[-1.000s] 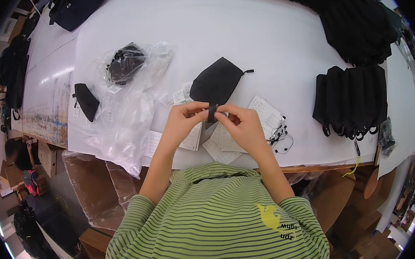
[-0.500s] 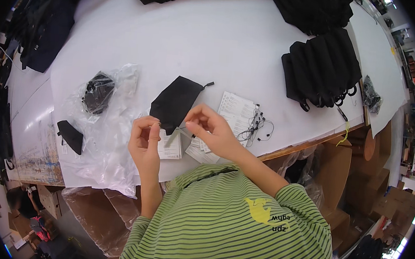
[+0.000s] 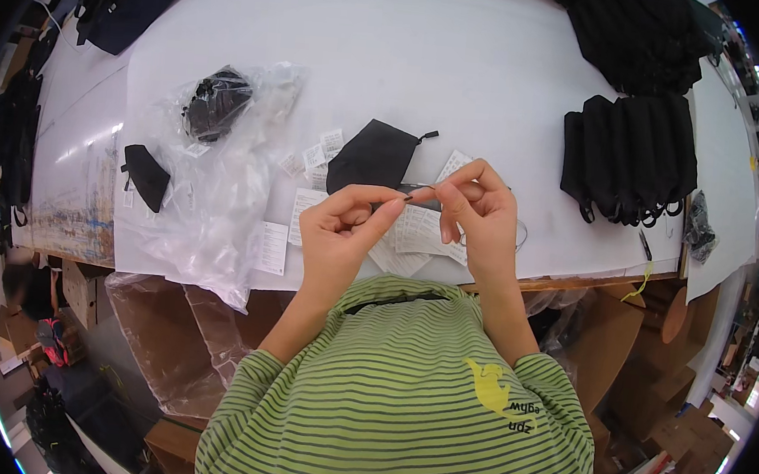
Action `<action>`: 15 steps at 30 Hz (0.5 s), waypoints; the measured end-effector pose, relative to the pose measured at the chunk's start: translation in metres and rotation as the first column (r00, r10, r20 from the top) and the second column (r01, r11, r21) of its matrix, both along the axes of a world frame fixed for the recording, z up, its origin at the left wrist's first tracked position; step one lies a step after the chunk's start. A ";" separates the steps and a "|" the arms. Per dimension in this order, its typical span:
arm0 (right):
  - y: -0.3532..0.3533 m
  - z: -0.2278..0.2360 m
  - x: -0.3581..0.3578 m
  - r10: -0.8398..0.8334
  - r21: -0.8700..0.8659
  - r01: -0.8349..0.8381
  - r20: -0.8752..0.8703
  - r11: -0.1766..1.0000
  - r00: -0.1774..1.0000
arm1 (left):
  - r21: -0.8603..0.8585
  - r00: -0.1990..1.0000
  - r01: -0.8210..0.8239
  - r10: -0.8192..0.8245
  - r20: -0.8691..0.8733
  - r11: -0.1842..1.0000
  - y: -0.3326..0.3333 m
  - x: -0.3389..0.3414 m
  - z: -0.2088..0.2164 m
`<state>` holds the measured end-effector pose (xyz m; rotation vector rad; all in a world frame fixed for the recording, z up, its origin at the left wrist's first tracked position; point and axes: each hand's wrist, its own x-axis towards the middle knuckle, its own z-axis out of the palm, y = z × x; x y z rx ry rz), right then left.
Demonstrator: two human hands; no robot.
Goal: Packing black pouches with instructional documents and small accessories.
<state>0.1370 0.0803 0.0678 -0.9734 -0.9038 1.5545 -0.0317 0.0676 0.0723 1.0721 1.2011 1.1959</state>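
My left hand (image 3: 342, 234) is closed in a pinch, with the small black end of a thin tag string (image 3: 409, 197) between thumb and forefinger. Opposite it, my right hand (image 3: 485, 223) pinches the same string close to its fingertips. Just behind my left fingers lies a small black fabric pouch (image 3: 370, 154), with a short pull tab (image 3: 428, 136) at its far right corner. Under and around my hands are white printed paper tags (image 3: 420, 233), partly covered by the fingers. Whether the string passes through the pouch or a tag, I cannot tell.
Clear plastic bag (image 3: 198, 223) with a black bundle (image 3: 218, 104) lies left, beside another black pouch (image 3: 146, 178). A row of black pouches (image 3: 631, 159) sits right, near dark scissors-like handles with yellow cord (image 3: 642, 280). Cardboard boxes (image 3: 603, 344) stand below the table edge (image 3: 572, 286).
My view has shifted, and both hands now meet nearer the front of the pouch. The left fingers have come round to pinch the string's black end; the right hand still pinches.
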 end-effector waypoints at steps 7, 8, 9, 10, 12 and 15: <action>-0.008 0.001 -0.007 -0.021 -0.014 0.022 0.060 1.000 0.998 | 0.078 0.998 0.043 -0.039 -0.053 0.996 -0.005 0.000 -0.002; -0.009 0.002 -0.008 -0.020 -0.013 0.021 0.059 1.000 0.998 | 0.088 0.997 0.045 -0.039 -0.069 0.995 -0.005 -0.001 -0.001; -0.009 0.003 -0.008 -0.015 -0.022 0.016 0.060 1.000 0.998 | 0.095 0.996 0.047 -0.039 -0.084 0.994 -0.005 -0.001 -0.001; -0.008 0.003 -0.008 -0.009 -0.030 0.011 0.062 0.999 0.998 | 0.092 0.996 0.045 -0.038 -0.084 0.995 -0.005 -0.001 -0.002; -0.008 0.002 -0.007 -0.002 -0.032 0.004 0.050 0.999 0.999 | 0.101 0.995 0.033 -0.023 -0.102 0.994 -0.005 -0.001 -0.004; -0.008 0.002 -0.009 0.005 -0.026 -0.003 0.068 1.000 0.998 | 0.081 0.994 0.024 -0.015 -0.105 0.996 -0.006 -0.001 -0.003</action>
